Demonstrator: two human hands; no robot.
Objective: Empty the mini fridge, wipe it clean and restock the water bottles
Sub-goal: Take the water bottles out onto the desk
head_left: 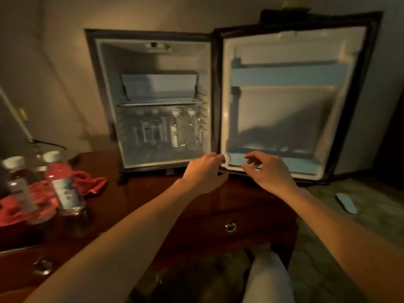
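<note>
left hand (pixel 205 171) loose, empty | right hand (pixel 270 171) loose, empty | fridge (pixel 150 101) bottles (pixel 175 127) blurred, uncountable

The dark wooden dresser (pixel 140 200) carries the open mini fridge (pixel 150 101) beyond the hands, and, well left of them, two water bottles (pixel 63 182) on a red cloth (pixel 91 182).

Both arms are bare all the way up — no sleeves, no watch, no rings or bands on the left hand (pixel 204 173) or the right hand (pixel 270 171) — and down at the bottom one leg (pixel 267 281) shows in light, pale grey trousers.
</note>
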